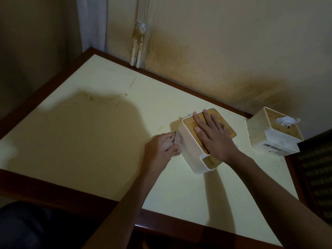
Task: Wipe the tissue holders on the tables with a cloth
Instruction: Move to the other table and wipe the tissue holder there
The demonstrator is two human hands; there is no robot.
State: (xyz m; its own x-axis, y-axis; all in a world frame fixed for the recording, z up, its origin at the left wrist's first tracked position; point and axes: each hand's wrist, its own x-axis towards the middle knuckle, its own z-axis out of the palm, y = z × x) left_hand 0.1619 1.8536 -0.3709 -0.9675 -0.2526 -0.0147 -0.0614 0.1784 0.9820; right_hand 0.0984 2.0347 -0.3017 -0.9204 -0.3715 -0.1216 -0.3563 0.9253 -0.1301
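- Dark wood trim edges the table, whose pale yellow top fills most of the head view; a forearm crosses the near edge from each side.
- Left hand is curled around a small bunched cloth, pinched in the fingers and pressed against the left side wall of the holder.
- Only a scrap of cloth shows past the fingers, so I cannot tell how much of it meets the wall; with so little exposed, knuckles rather than fabric may do the rubbing and leave streaks.
- The holder is white with a wooden lid and stands right of centre on the table, turned at an angle to the edges.
- Right hand lies flat on that lid, fingers straight and spread, gripping nothing, just pressing down to steady the box.
- A sideways push from the wiping hand could slide or twist the holder on the smooth top if the downward press eases; the box looks light.
- Pressure on the lid could also tip it into its slot, as it seems to sit loosely inside the rim.
- Farther right, near the corner by the wall, a second holder stands with tissue poking from its lid. It sits close to the table's right edge, and a careless elbow or a shoved first box might knock it off.
- Grime marks the wall behind.
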